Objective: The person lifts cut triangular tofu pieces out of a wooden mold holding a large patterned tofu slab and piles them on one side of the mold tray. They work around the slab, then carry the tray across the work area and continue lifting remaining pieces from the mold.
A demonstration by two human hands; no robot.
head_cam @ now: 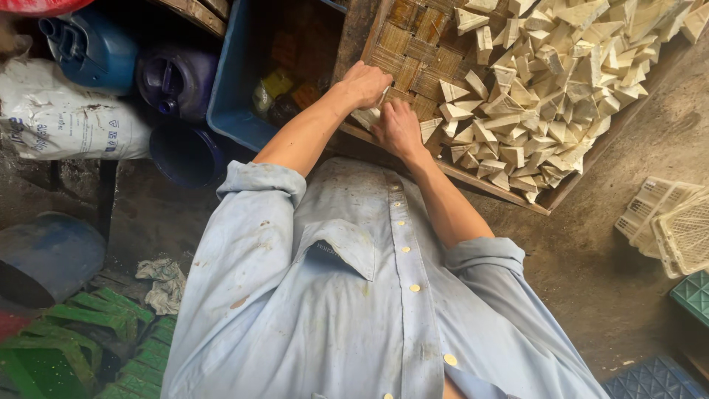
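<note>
Left hand [367,83] and right hand [399,129] together, pinching one pale triangular piece [367,117] at near edge of woven bamboo tray [402,37]; heap of pieces [546,81] beside.

The single head camera looks steeply down from the person's head along the pale blue shirt [347,295], so the chest fills the lower frame close up. Ahead of the body, at arm's reach, the view takes in the woven bamboo tray [413,52] on the table. The floor [591,266] falls away on both sides, farther off, with no second view to overlap.
</note>
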